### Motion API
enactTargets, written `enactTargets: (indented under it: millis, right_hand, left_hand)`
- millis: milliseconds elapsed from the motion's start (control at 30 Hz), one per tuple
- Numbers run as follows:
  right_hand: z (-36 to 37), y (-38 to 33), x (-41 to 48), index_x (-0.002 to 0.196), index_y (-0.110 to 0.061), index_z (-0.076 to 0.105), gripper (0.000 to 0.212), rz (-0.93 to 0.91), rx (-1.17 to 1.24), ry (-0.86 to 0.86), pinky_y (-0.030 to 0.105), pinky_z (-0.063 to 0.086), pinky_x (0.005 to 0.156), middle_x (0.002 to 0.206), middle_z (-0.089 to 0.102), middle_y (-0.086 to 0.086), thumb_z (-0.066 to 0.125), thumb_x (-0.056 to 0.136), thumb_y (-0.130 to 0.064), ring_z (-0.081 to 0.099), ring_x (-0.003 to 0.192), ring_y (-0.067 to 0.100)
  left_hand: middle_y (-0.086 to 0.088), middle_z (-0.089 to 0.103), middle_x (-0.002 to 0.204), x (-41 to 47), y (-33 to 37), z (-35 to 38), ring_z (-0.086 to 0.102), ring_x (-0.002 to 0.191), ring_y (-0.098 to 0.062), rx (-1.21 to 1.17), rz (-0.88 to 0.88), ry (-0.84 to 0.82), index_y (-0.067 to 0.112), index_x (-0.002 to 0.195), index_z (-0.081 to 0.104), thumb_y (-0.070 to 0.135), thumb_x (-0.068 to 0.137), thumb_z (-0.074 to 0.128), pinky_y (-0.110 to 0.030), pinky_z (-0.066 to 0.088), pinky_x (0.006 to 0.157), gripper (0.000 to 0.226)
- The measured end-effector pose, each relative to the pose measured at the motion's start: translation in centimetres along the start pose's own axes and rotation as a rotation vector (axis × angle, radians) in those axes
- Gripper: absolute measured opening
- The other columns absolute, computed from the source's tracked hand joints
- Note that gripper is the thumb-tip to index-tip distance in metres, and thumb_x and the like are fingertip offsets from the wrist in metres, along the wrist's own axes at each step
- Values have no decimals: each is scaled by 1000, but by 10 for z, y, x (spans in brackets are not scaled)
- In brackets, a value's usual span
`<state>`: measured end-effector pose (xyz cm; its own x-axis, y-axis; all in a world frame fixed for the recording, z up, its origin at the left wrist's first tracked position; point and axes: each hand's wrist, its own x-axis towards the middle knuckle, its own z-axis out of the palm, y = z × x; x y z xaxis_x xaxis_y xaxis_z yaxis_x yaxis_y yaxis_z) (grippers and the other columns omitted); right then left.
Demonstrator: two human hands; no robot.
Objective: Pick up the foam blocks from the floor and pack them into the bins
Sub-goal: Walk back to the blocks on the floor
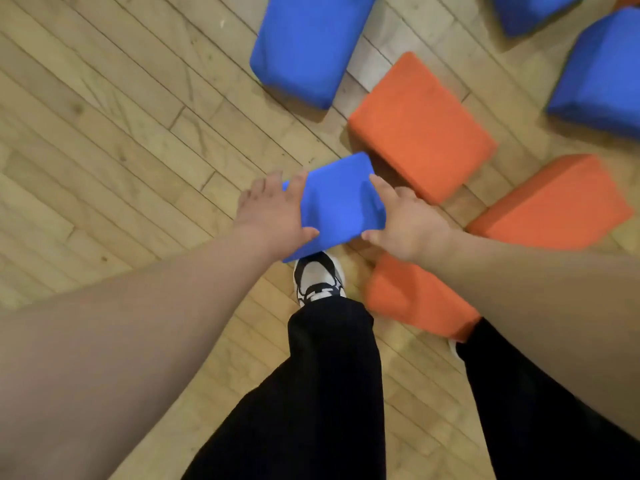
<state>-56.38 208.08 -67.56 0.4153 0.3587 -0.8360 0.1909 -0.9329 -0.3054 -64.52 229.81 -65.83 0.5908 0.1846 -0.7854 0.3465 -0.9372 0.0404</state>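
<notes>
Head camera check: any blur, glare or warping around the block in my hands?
Head view: the blue block, left hand and right hand read clearly, slightly soft; the orange block at right smears at its edges; no glare, even light, soft shadows beneath the blocks; wide-angle stretch swells the forearms.

Both arms bare, stretched forward and down, converging toward the middle of the view. Left hand (pixel 273 216) clasps the left side of a blue foam block (pixel 341 206): thumb on the near face, fingers wrapped over the far edge. Right hand (pixel 408 226) mirrors it on the right side, thumb on the near corner, forefinger laid along the upper edge. Wrists roughly straight. Block pressed between the two palms.
</notes>
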Motion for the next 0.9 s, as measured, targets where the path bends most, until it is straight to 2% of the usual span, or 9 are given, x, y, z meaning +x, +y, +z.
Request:
enactTargets:
  millis: [167,300,367,433,500,600,700,800,900]
  right_hand:
    - [57,21,34,161,-42,-6,104,-58,105,112,39,43,101,151,39,13,71,91,-39,50,129,32]
    - [64,28,6,161,-44,5,101,-115,211,207,41,45,106,163,30,-5,75,89,-33,42,138,19]
    - [63,32,-10,160,-45,6,104,-126,224,182,38,45,103,162,30,-10,78,87,-32,46,130,14]
    - [64,39,-21,159,-44,3,109,-101,214,177,44,48,103,160,31,-9,81,83,-33,51,129,20]
    - [63,51,-23,158,-42,0,113,-36,142,136,48,48,103,161,27,-3,82,81,-35,51,132,28]
    - [63,78,-12,159,-37,-5,125,63,-102,-104,45,45,104,158,26,5,85,74,-38,43,138,33]
    - [64,95,0,155,-43,-10,137,47,-301,-280,47,50,99,148,37,7,91,62,-48,47,133,32]
    - [62,102,11,154,-47,-5,141,4,-286,-299,47,50,100,143,39,8,94,54,-52,48,131,33]
    - [60,109,1,157,-47,-4,139,-24,-226,-244,49,45,105,141,48,9,90,56,-61,44,130,35]
  left_hand:
    - [-10,44,144,64,-8,47,39,131,-38,26,0,6,38,157,9,76,74,67,-52,37,100,108]
    - [-4,57,133,60,-24,32,42,122,-37,-2,99,8,48,158,12,76,75,65,-49,40,100,102]
    - [-1,52,133,48,-32,24,38,121,-35,-26,130,-28,56,155,9,73,78,65,-48,36,103,97]
    - [-2,41,127,35,-35,20,34,114,-29,-50,133,-34,62,153,5,71,81,63,-46,30,102,93]
    - [0,33,120,19,-37,21,38,102,-22,-137,119,-58,63,152,3,68,84,63,-39,38,96,91]
    - [2,26,116,-5,-33,31,46,92,-18,-218,75,-48,61,152,-2,65,88,62,-35,47,81,91]
    - [-3,37,119,-21,-13,49,44,104,-25,-92,82,58,57,154,-9,69,89,54,-41,46,93,91]
    - [-6,42,121,-31,5,61,44,104,-28,4,54,126,56,153,-14,70,89,51,-46,45,94,92]
    - [-6,43,117,-40,19,58,43,96,-26,-24,-11,111,57,152,-11,71,88,54,-47,46,93,93]
